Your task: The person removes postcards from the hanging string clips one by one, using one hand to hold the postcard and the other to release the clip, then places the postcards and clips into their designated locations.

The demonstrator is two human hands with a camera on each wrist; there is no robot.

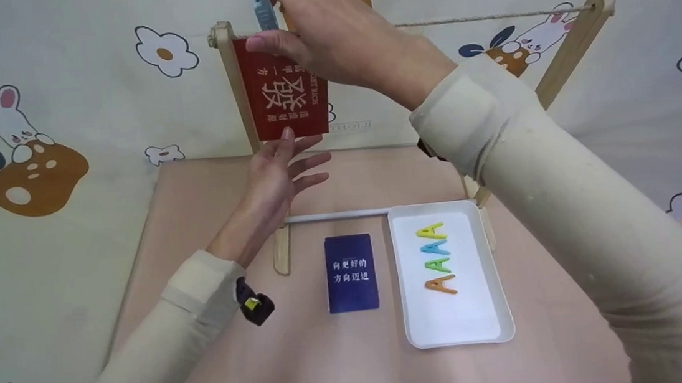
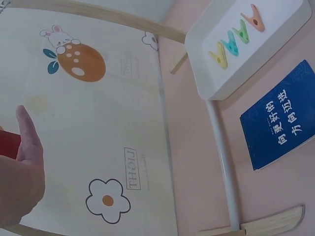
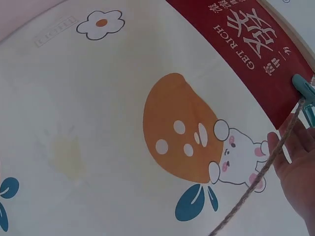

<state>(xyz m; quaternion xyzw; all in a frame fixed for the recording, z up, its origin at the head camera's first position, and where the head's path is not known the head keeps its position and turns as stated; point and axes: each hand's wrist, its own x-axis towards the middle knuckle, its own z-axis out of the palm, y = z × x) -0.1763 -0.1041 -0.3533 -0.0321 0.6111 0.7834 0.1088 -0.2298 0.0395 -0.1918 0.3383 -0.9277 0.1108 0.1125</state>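
Observation:
A red card (image 1: 282,97) with pale lettering, "GET RICH" among it, hangs sideways from the rope at the left end of a wooden frame. A blue clothespin (image 1: 262,5) sits on the rope at its top edge, seen closer as the clothespin (image 3: 305,91) in the right wrist view. My right hand (image 1: 338,35) is around this pin, thumb stretched out before the card's top, fingers straight and apart from the pin. Lower down, my left hand (image 1: 271,182) pinches the card's bottom edge, thumb in front and the other fingers spread.
Below, a blue booklet (image 1: 353,293) lies on the pink table (image 1: 226,365). Right of it, a white tray (image 1: 457,327) holds several clothespins in a column. The frame's right post (image 1: 574,50) and white crossbar (image 1: 337,215) stand close around. Behind hangs a patterned cloth (image 1: 89,47).

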